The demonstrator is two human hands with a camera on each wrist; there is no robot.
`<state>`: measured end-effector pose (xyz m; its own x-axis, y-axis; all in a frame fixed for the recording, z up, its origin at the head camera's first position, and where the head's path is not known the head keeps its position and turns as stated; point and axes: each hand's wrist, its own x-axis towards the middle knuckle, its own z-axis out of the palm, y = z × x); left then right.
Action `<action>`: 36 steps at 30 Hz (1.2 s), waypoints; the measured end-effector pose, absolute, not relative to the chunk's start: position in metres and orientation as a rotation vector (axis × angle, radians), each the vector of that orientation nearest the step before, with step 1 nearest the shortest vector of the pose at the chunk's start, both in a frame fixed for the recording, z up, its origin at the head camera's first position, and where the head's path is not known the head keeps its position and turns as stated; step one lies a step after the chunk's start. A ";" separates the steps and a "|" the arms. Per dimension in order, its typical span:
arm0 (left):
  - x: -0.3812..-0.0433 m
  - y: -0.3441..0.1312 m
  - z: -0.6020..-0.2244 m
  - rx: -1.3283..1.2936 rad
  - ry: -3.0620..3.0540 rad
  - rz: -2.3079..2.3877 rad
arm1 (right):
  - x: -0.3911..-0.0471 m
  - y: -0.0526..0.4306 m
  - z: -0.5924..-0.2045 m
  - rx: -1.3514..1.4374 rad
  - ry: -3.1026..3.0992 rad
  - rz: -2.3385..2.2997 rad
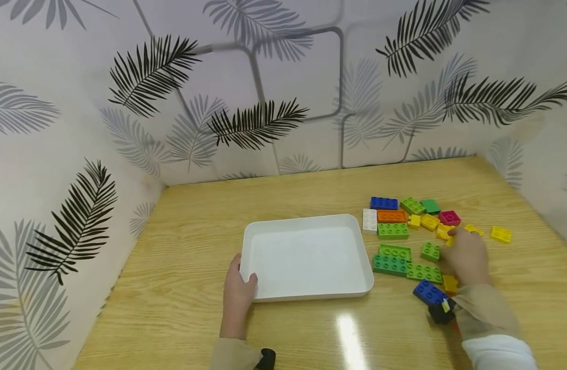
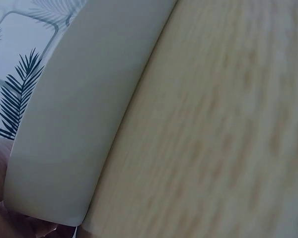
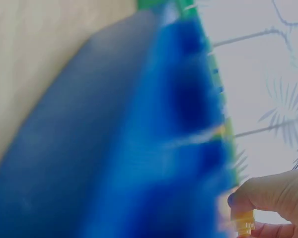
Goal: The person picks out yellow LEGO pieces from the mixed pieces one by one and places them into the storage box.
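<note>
At its left front corner, a white tray (image 1: 306, 257) with a bare inside is gripped by my left hand (image 1: 239, 290), the thumb over the rim. The left wrist view shows the tray's outer wall (image 2: 84, 109) close up on the wooden table, with parts of the fingers at its end. Over on the right, my right hand (image 1: 467, 257) reaches among loose toy building bricks. Its thumb and fingers pinch a small yellow brick (image 3: 244, 222). A blue brick (image 1: 429, 292) lies near that wrist and fills much of the right wrist view, blurred.
Right of the tray lie several bricks, among them a white brick (image 1: 369, 221), an orange brick (image 1: 391, 216), a dark green brick (image 1: 390, 264) and a pink brick (image 1: 450, 218). One yellow brick (image 1: 501, 234) lies farthest right. A patterned wall (image 1: 302, 144) borders the table (image 1: 186, 246).
</note>
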<state>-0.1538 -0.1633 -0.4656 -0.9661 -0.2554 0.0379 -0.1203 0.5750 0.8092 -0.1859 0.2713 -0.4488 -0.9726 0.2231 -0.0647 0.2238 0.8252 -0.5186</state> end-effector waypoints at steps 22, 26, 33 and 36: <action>-0.156 -0.165 -0.470 0.330 -2.687 -1.370 | -0.214 0.173 -0.419 0.026 3.045 -0.811; -0.157 -0.165 -0.470 0.326 -2.678 -1.386 | -0.217 0.156 -0.418 -0.059 3.052 -0.857; -0.157 -0.165 -0.469 0.334 -2.678 -1.385 | -0.218 0.126 -0.416 -0.133 3.026 -0.905; -0.156 -0.165 -0.468 0.340 -2.674 -1.384 | -0.218 0.114 -0.420 -0.170 3.028 -0.901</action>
